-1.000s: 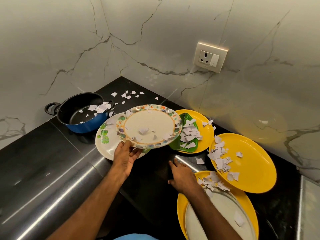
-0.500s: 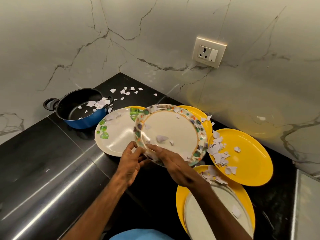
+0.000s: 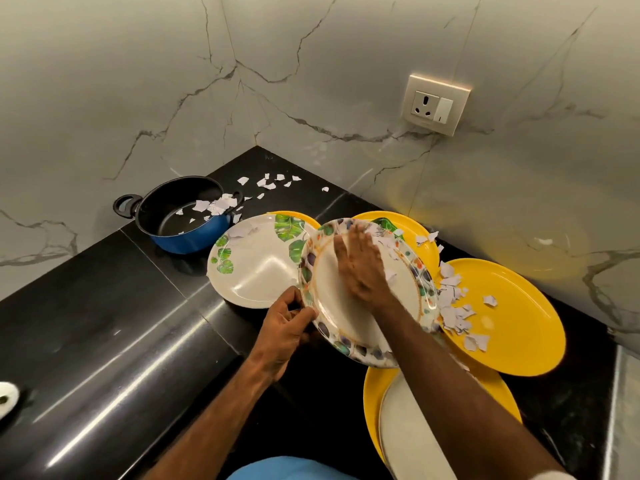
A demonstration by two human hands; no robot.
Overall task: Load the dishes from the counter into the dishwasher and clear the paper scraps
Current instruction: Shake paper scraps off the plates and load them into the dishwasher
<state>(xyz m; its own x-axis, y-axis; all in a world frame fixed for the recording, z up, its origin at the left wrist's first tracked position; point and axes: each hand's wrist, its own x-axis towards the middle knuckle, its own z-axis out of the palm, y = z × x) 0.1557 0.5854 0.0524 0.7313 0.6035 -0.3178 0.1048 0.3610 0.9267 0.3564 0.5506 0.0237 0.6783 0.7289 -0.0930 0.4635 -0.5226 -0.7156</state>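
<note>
Nearest me, under the right forearm, a plain white plate [image 3: 408,445] sits in a glossy yellow dish [image 3: 372,393]. The left hand [image 3: 287,327] curls its fingers round the near-left rim of a round cream plate with a speckled, many-coloured border [image 3: 329,285], holding it tilted above the counter. The right hand [image 3: 363,268] lies flat on its smooth face, fingers straight. Torn white paper scraps [image 3: 450,308] heap just right of the grip on a big yellow plate [image 3: 512,317]. Left of the grip lies a leaf-printed cream plate [image 3: 256,271]. Beyond it a blue pot [image 3: 187,237], black inside, holds more scraps. The counter [image 3: 104,323] is polished black stone. The walls [image 3: 311,81] are grey-veined marble, with a socket [image 3: 436,103] on the right one.
</note>
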